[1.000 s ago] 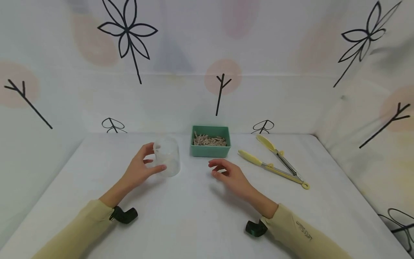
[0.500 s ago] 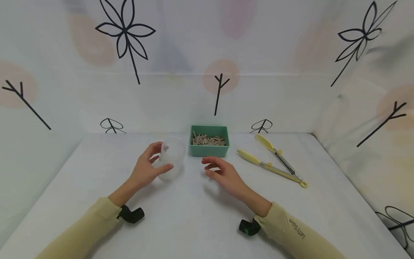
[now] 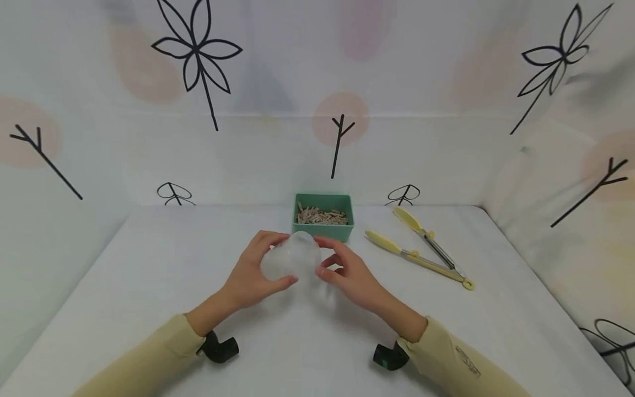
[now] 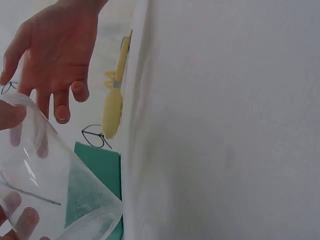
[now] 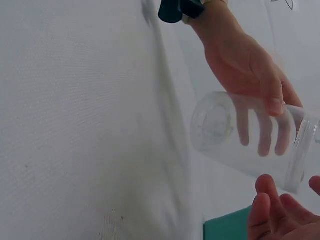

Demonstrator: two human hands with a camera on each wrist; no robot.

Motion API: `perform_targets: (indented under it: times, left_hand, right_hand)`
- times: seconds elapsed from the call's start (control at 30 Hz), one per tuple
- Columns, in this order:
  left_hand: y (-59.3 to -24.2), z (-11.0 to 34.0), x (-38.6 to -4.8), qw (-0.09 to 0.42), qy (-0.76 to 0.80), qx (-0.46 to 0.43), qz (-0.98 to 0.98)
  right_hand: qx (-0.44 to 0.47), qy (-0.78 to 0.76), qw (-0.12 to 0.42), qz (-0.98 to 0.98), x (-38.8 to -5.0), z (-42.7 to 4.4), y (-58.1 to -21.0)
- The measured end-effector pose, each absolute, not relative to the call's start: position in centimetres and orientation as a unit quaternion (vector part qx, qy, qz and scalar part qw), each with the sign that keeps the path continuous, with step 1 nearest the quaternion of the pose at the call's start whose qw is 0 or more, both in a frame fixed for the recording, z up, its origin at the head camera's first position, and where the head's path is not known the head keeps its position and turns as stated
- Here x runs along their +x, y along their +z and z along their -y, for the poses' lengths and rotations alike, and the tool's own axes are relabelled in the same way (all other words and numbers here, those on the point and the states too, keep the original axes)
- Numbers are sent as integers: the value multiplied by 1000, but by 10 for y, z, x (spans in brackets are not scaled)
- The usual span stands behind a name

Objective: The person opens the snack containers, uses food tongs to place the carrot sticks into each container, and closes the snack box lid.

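Note:
My left hand (image 3: pixel 253 273) holds a clear plastic jar (image 3: pixel 297 256) tilted on its side above the table, thumb on the near side and fingers round the far side. Through its wall those fingers (image 5: pixel 265 132) show in the right wrist view, where the jar's ridged rim points right. My right hand (image 3: pixel 354 273) is close by the jar's right end with bent, relaxed fingers. In the left wrist view the right palm (image 4: pixel 57 60) faces the jar, and some fingertips show through the plastic. I cannot tell whether the right fingertips touch it.
Just behind the jar stands a green box (image 3: pixel 332 232) holding many small greyish-brown pieces (image 3: pixel 322 215). Yellow-tipped tongs (image 3: pixel 387 242) lie spread on the white table (image 3: pixel 307 342) to the right. A patterned cloth wall (image 3: pixel 258 154) rises at the back.
My left hand has carried the jar rightward and tipped it over, in front of the green box. The right hand has shifted slightly and is now beside the jar.

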State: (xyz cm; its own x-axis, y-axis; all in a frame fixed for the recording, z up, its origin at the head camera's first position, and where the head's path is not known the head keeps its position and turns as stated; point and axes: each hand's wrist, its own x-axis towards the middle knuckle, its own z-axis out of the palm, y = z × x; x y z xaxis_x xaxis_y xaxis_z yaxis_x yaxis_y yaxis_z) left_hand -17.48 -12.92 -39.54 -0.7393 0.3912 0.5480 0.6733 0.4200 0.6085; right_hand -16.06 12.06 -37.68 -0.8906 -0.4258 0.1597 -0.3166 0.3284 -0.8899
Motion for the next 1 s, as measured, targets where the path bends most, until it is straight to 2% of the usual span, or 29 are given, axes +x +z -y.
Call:
perform_targets:
  times: [0.47,0.77,1.0]
  left_hand:
    - [-393,106,-155,249,-291,-396,834]
    - [-393,103,-157,240,-251,-403,847]
    - [-387,102,-158,232,-260,-411,843]
  right_hand:
    - [-261,-443,-1,-857,-148,-124,-376]
    - [-242,-451,-18,-859,-146,-127,-377]
    - [-281,-433,-18,-857,-146,-131,-378]
